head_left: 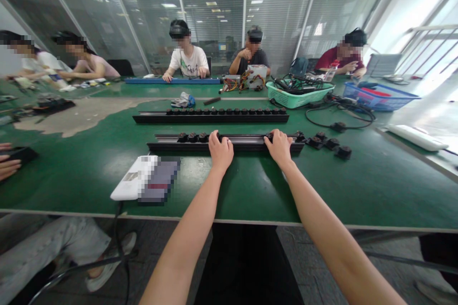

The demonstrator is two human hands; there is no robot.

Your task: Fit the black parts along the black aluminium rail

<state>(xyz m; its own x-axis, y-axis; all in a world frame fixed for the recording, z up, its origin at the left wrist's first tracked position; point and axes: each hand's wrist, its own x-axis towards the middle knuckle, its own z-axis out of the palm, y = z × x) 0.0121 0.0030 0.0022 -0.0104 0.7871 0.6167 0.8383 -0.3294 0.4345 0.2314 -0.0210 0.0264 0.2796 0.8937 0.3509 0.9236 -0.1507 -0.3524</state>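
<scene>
A long black rail (pixel 246 145) with a silvery channel lies across the green table in front of me. Several small black blocks (pixel 193 137) sit in its left part. My left hand (pixel 221 150) is closed over the rail just right of these blocks, fingers bent; anything under the fingertips is mostly hidden. Farther right, my right hand (pixel 280 147) has its thumb and fingers closed around another small black block (pixel 269 137) at the channel. Loose black blocks (pixel 332 143) lie on the table beyond the rail's right end.
Behind lies a second black rail (pixel 211 118) filled with blocks. A white device (pixel 133 178) lies front left. Green (pixel 300 97) and blue baskets (pixel 381 97), with cables, stand at the back right. Several people sit around the table; another person's hand (pixel 9 162) is at far left.
</scene>
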